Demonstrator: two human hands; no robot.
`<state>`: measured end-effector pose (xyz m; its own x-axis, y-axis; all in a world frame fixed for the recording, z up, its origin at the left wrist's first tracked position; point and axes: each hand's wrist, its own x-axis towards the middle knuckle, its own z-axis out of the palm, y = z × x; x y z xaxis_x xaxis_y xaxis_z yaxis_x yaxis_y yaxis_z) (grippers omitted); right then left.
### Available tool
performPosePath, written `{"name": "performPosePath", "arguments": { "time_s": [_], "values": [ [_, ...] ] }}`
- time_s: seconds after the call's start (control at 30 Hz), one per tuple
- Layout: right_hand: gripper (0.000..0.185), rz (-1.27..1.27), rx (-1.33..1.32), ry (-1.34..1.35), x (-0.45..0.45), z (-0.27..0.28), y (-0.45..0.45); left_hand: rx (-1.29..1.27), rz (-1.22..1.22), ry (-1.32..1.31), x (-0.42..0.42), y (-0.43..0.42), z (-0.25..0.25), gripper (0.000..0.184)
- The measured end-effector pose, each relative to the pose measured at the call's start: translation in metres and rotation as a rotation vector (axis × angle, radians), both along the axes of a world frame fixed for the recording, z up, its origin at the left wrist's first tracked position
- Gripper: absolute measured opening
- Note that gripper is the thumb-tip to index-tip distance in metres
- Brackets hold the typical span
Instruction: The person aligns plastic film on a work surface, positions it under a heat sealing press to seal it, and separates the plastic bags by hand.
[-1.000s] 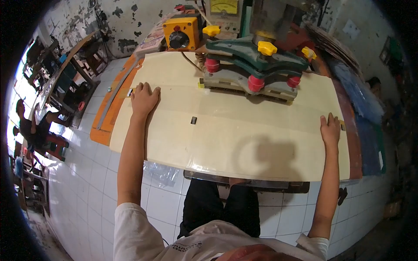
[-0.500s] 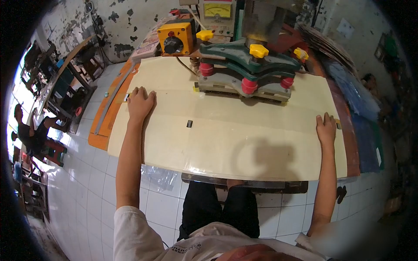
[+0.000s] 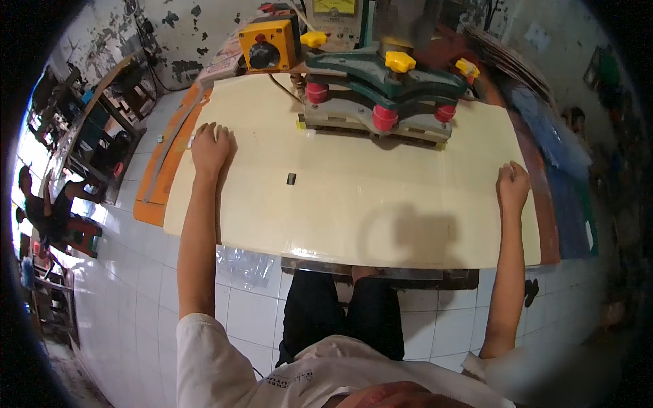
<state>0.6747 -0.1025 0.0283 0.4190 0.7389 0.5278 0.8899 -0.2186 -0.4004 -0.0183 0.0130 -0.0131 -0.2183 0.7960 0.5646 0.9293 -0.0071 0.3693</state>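
Note:
A large cream sheet [image 3: 326,217] lies across the work table under both arms. My left hand [image 3: 211,148] rests flat near the sheet's left edge, fingers stretched out and slightly apart. By the right edge, my right hand [image 3: 515,182] has its fingers curled together; whatever may be between them is hidden. A small dark rectangle [image 3: 291,179] shows on the sheet between the hands. Beyond it stands a press head [image 3: 377,122] with a green cast frame, its lower plate just over or on the sheet; the exact gap cannot be told.
Yellow knobs [image 3: 400,62] and red spacers top the press. A yellow control box [image 3: 269,46] with a black dial sits behind the sheet. A metal strip [image 3: 170,146] lies on the orange board at left. Blue plastic sheeting [image 3: 544,132] is at right. Another person [image 3: 54,204] sits far left.
My right hand's fingers have drawn in from a flatter pose, and the small dark piece beside them no longer shows. The left hand stays by the left edge. The view has tilted slightly.

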Motion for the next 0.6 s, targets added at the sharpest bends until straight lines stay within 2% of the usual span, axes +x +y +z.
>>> {"name": "performPosePath", "arguments": {
  "time_s": [0.07,0.2,0.27,0.6],
  "values": [
    [0.037,-0.057,0.095,0.081,-0.006,0.009,-0.002,0.059,-0.008,-0.133,0.002,-0.002,0.008,0.043],
    [0.031,-0.127,0.151,0.11,-0.002,0.005,-0.001,0.062,-0.027,-0.17,0.007,-0.01,0.019,0.037],
    [0.028,-0.114,0.214,-0.006,0.012,-0.005,0.002,0.055,-0.015,-0.206,0.009,-0.013,0.022,0.035],
    [0.03,-0.161,0.2,0.038,0.002,0.005,-0.002,0.088,-0.004,-0.25,0.009,-0.018,0.025,0.03]
  ]
}}
